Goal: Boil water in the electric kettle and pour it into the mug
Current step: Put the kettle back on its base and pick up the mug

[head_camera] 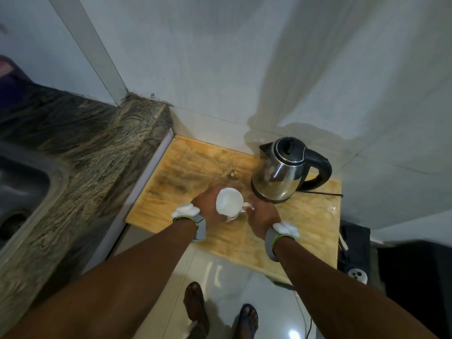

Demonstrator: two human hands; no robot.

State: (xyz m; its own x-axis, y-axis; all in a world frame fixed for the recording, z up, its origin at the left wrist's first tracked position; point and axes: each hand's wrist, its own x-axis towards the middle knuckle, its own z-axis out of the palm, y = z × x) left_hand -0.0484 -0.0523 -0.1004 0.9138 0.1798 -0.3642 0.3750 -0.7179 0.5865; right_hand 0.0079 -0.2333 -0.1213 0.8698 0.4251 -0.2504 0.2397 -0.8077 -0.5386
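A pale wooden board point(305, 221) is set in a corner of white walls, beside a dark stone counter point(93, 152) and above a glossy tiled floor. The steel kettle point(281, 174) stands upright at the board's back, spout leftward, handle rightward, lid closed. In front of the kettle the white mug point(229, 201) is held, mouth upward, handle rightward: the left hand point(208, 204) is wrapped around its body, the handle is pinched by the right hand point(263, 214).

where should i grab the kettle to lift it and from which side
Probably by the black loop handle of the kettle, coming from the right. The handle arches off the right side, away from the spout and the steel body, which may be hot. The right hand is nearest.
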